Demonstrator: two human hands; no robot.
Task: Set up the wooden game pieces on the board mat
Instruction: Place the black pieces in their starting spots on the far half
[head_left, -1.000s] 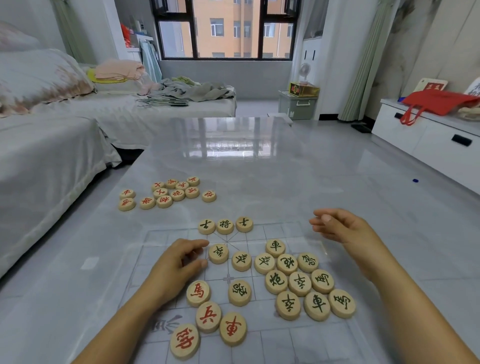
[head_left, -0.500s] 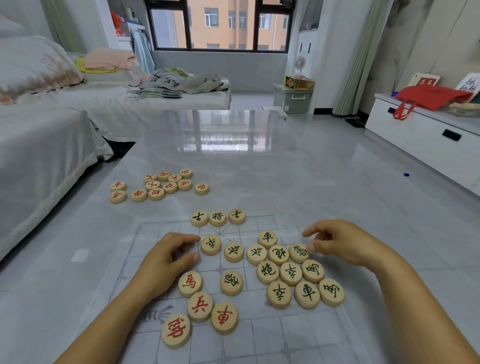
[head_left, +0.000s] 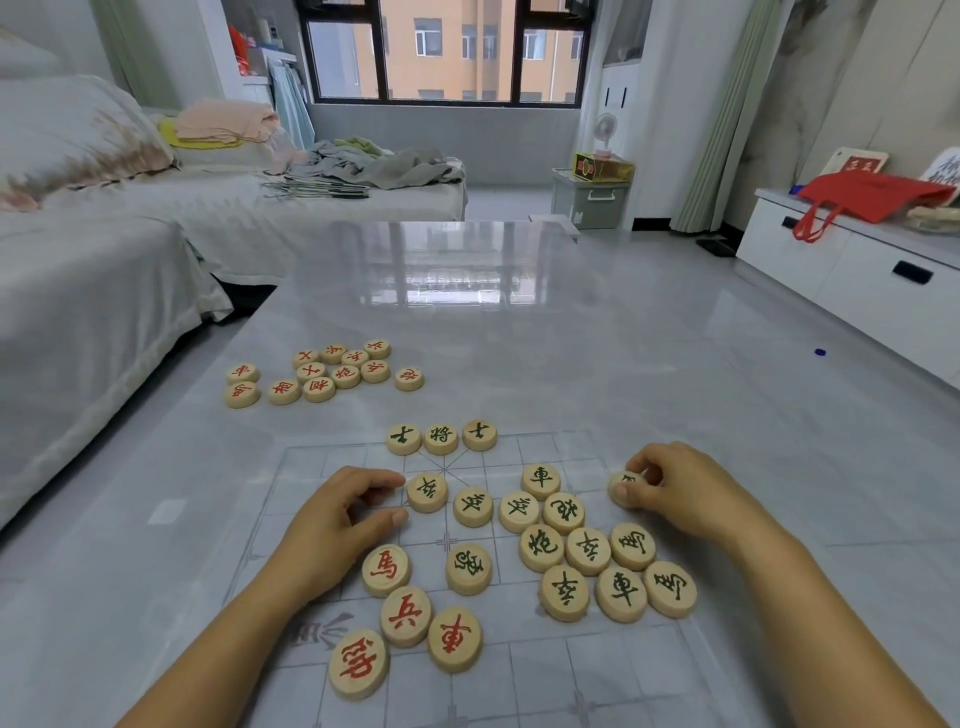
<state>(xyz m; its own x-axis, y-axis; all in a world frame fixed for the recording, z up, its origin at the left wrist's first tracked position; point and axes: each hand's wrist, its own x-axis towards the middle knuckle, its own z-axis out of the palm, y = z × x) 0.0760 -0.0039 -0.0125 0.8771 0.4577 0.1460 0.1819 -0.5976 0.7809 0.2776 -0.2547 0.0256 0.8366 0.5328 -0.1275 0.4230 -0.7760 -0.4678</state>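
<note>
A clear board mat (head_left: 311, 467) with a printed grid lies on the grey table. Three green-marked wooden discs (head_left: 440, 437) stand in a row at its far edge. Several more green-marked discs (head_left: 587, 551) lie loose in a cluster on the right of the mat. A few red-marked discs (head_left: 405, 616) lie near the front left. My right hand (head_left: 685, 491) pinches one green-marked disc (head_left: 621, 488) at the mat's right side. My left hand (head_left: 337, 525) rests on the mat with fingers curled, its fingertips beside another green-marked disc (head_left: 427, 491); it holds nothing.
A group of red-marked discs (head_left: 327, 374) lies off the mat on the table's far left. A covered sofa (head_left: 78, 312) runs along the left. A white cabinet (head_left: 857, 280) with a red bag (head_left: 872, 197) stands at the right.
My right hand came down from above the mat to the loose cluster, took one green-marked disc and drew it out to the right. My left hand stayed in place.
</note>
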